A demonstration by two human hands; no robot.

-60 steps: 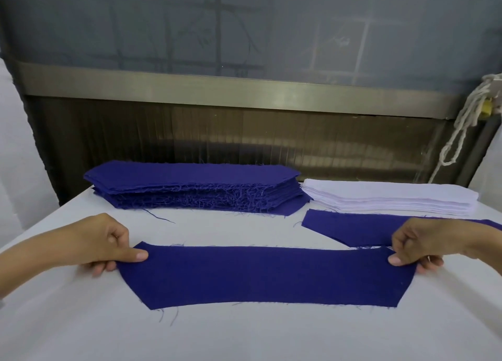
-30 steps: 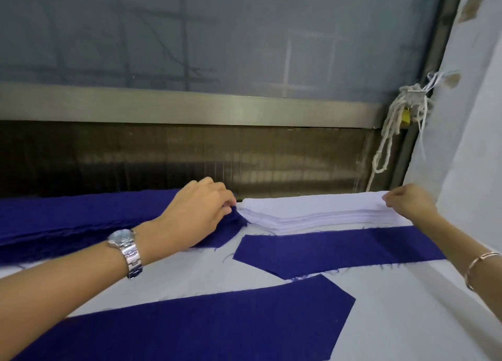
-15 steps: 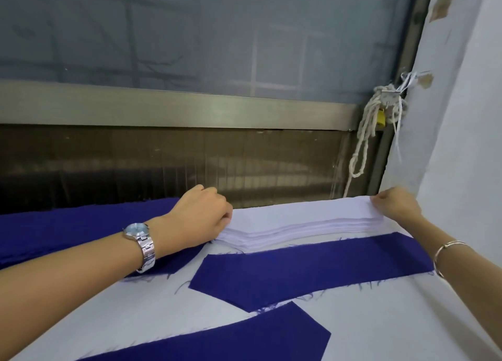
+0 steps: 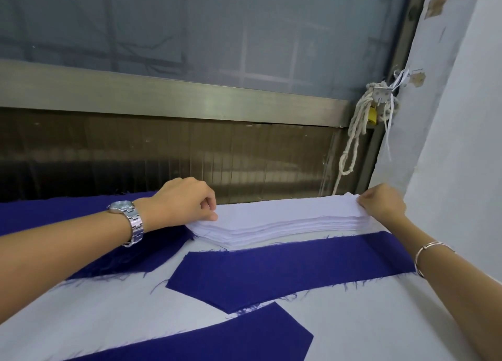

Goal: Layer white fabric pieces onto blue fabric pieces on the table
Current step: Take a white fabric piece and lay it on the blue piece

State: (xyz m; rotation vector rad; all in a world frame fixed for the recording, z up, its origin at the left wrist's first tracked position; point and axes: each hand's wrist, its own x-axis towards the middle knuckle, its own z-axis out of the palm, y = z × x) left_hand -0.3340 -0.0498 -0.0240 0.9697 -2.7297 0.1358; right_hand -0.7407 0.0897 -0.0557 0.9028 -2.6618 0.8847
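The white fabric stack (image 4: 274, 222) is lying at the surface's (image 4: 353, 320) far edge. Having left the spread blue piece (image 4: 225, 341), the left hand (image 4: 182, 205) and right hand (image 4: 383, 203) are now pinching the top sheet's ends, probably to layer it on.
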